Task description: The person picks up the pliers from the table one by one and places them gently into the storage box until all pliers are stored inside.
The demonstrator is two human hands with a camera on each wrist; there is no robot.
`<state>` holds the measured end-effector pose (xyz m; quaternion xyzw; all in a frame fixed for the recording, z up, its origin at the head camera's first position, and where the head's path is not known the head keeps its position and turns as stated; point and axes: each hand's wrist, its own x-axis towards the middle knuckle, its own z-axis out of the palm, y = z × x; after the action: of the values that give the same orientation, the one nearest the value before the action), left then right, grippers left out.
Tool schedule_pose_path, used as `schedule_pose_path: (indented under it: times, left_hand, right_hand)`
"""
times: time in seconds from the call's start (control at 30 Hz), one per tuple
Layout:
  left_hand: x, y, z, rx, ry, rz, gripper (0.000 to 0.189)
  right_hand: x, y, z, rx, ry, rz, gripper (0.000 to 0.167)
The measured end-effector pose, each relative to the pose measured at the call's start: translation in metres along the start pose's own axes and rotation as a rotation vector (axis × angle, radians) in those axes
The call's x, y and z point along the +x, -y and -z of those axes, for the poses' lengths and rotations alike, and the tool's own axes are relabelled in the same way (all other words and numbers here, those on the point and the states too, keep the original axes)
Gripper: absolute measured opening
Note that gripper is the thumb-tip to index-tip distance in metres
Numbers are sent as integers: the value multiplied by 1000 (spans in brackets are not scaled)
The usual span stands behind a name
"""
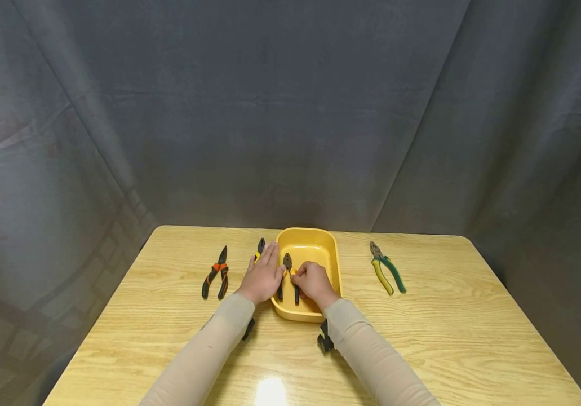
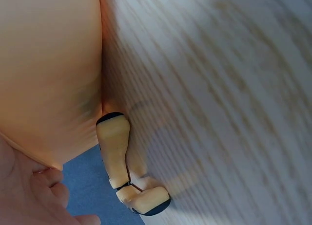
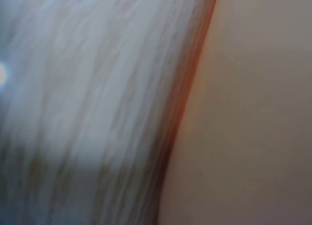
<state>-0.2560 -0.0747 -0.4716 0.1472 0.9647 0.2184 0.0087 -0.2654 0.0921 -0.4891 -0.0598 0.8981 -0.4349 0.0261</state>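
Observation:
A yellow tray (image 1: 338, 262) stands on the table, its wall large at the left of the left wrist view. Pliers (image 1: 287, 260) with yellow-and-black handles lie inside it, jaws toward the back, handles spread. My right hand (image 1: 314, 282) reaches in and pinches their right handle between thumb and fingers. Across the tray's left rim lies my left hand (image 1: 261, 279), fingers straight and pointing away, thumb beside the left handle. Just beyond its fingers, outside the tray, is a second pair of pliers (image 1: 261, 245), partly hidden; the left wrist view shows its yellow handles (image 2: 114, 149).
Orange-and-black pliers (image 1: 222, 270) lie on the table to the left. To the right are pliers (image 1: 385, 268) with one yellow and one green handle. A grey curtain (image 1: 290, 113) hangs behind the wooden table (image 1: 462, 316). The right wrist view is blurred, showing tray wall and tabletop.

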Motion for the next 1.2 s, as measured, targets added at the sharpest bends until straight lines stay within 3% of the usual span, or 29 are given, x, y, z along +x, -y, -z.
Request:
schedule_pose_path:
  times: [0.57,0.8,1.2]
  left_hand:
    - [-1,-1,2,5,10,6,63]
    - [-1,0,1,6,6,4,63]
    - [1,2,-2,-3,-2,13,64]
  right_hand:
    - [0,3,3,21,-17,17,10]
    - [3,0,4,-42,-123,87,7]
    - [2,5,6,-34,-200,66,10]
